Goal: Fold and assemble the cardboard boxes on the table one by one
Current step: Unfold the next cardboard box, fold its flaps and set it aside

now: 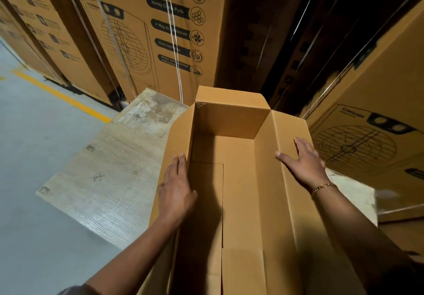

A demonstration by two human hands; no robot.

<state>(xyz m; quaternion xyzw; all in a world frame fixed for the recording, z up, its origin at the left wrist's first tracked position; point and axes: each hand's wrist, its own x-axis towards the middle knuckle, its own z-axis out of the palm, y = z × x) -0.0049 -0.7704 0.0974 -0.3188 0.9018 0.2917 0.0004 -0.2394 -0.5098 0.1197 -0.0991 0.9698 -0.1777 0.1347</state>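
My grip is slack on both sides, with nothing pinched or clasped. My left hand lies flat with straight fingers against the left long flap of the box. My right hand presses palm-down, fingers spread, on the right long flap, which leans outward. A thin bracelet sits on that wrist.

The box stands between my forearms, its mouth facing up at me. The far end flap stands upright, and the bottom flaps are folded in, with a seam running along the floor of the box. It rests on a pale, scuffed worktop that shows to the left of the box and a little to its right.

Behind the box and to its right stand tall printed cartons bound with white straps. Left of the box, past the worktop, is grey floor crossed by a yellow line.
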